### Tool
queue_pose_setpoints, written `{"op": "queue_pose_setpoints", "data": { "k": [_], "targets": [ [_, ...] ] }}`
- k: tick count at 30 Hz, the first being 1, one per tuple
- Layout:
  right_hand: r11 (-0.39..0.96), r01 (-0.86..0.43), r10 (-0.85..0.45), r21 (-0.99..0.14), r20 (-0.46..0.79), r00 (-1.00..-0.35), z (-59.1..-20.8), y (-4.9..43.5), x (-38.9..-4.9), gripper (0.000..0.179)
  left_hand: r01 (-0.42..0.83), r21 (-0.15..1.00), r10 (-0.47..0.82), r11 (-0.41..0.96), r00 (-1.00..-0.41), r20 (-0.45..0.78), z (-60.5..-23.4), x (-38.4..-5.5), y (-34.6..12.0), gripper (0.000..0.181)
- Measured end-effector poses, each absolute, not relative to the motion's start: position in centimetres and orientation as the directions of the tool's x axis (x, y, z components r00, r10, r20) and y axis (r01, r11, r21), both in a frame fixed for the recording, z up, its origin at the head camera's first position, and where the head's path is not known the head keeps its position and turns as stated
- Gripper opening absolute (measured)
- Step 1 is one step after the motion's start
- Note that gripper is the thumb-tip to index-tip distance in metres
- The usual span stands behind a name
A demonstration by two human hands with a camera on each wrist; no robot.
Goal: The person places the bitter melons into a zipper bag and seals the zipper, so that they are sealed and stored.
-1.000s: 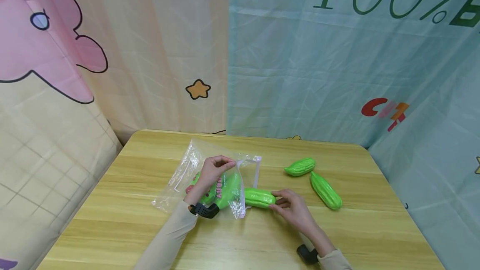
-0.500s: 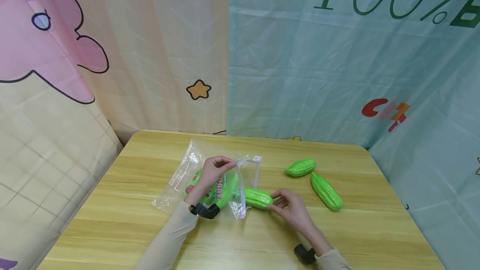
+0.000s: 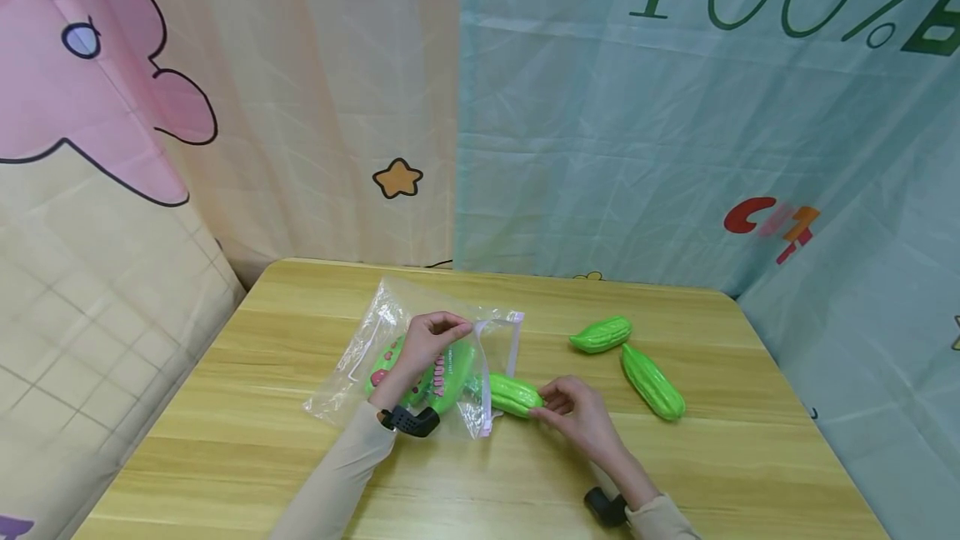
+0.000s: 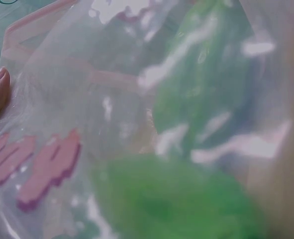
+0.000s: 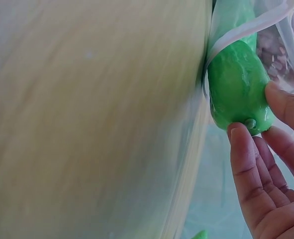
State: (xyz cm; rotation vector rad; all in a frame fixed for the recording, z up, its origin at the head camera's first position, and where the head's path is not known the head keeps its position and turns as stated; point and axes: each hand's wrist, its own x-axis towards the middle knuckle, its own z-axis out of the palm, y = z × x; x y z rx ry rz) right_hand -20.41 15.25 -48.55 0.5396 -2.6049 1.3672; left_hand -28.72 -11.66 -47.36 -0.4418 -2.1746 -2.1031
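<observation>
A clear plastic zip bag (image 3: 358,369) with pink print and a pale zip edge lies on the table, its mouth facing right. My left hand (image 3: 426,346) pinches the upper edge of that mouth between thumb and fingers. Green, smooth shapes show through the plastic, blurred in the left wrist view. One green bitter melon (image 3: 514,396) reaches through the mouth, its far part inside the bag and its blunt end outside. At that blunt end, my right hand (image 3: 583,417) holds it by thumb and fingertips; the right wrist view shows the fingertips (image 5: 238,130) against its stem end.
Two more bitter melons lie right of the bag: a shorter one (image 3: 602,334) farther back and a longer one (image 3: 652,382) slanting towards the front. The wooden table (image 3: 480,490) ends at a printed curtain (image 3: 585,148) behind.
The right hand has shifted slightly left together with the bitter melon, so less of it sticks out of the bag. The left hand keeps its grip on the bag's edge.
</observation>
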Motion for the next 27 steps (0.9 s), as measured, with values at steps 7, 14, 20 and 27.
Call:
{"op": "queue_pose_setpoints", "data": {
  "k": [7, 14, 20, 27],
  "targets": [
    [0.521, -0.371, -0.24, -0.769, 0.285, -0.928, -48.4, 15.0, -20.4, 0.023, 0.233, 0.972, 0.165, 0.004, -0.959, 0.229, -45.3, -27.5, -11.6, 0.016],
    [0.518, -0.37, -0.252, -0.771, 0.276, -0.928, -48.5, 14.8, -20.5, 0.023, 0.233, 0.972, 0.166, 0.014, -0.959, 0.228, -45.2, -27.5, -11.5, 0.018],
    [0.504, -0.383, -0.268, -0.774, 0.282, -0.921, -48.5, 14.7, -20.6, 0.022, 0.232, 0.973, 0.158, 0.008, -0.961, 0.228, -47.1, -28.7, -11.6, 0.017],
    [0.517, -0.382, -0.281, -0.766, 0.27, -0.921, -48.4, 14.5, -20.6, 0.021, 0.236, 0.971, 0.137, 0.026, -0.963, 0.231, -47.2, -28.7, -11.4, 0.021]
  ]
}}
